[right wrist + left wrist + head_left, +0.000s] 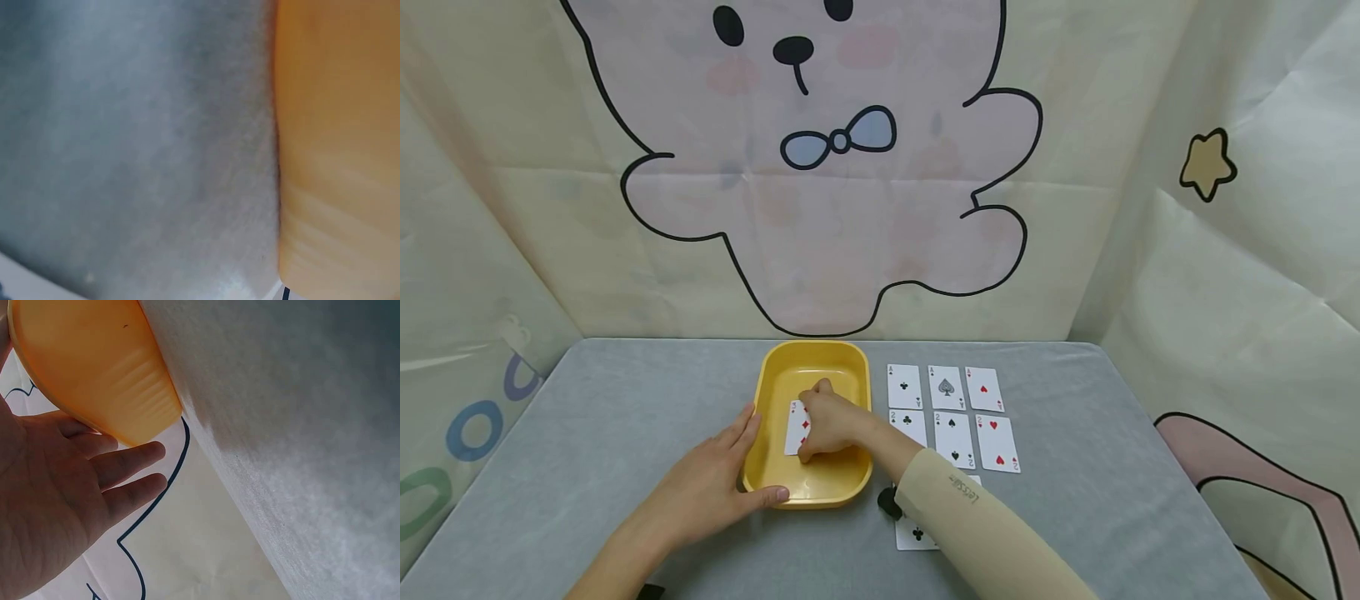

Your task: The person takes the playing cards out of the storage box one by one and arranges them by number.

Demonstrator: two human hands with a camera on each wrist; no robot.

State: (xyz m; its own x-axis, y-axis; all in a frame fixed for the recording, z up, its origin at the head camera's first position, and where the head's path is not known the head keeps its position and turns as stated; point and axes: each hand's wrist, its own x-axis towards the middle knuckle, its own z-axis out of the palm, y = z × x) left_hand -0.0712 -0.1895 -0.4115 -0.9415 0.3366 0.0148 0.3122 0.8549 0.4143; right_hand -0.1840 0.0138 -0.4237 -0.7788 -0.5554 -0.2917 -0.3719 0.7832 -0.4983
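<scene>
A yellow plastic tray [842, 497] stands on the table. Inside it is a white playing card [793, 433] with red diamonds, partly covered by my right hand [835, 423]. That hand reaches in over the tray's right rim, its curled fingers and thumb gripping the card at opposite edges. My left hand [718, 479] rests against the tray's left side, thumb over the near rim. In the left wrist view its fingers [128, 465] lie fairly straight along the outer wall of the tray [94, 369]. The right wrist view shows only the tray's outer wall [337, 150], not the hand.
To the tray's right, face-up cards lie in rows: aces such as the ace of spades [947, 388] behind, twos such as the two of hearts [997, 444] in front. My right forearm [985, 517] hides part of the nearer cards [913, 535]. Grey cloth [1075, 517] covers the table.
</scene>
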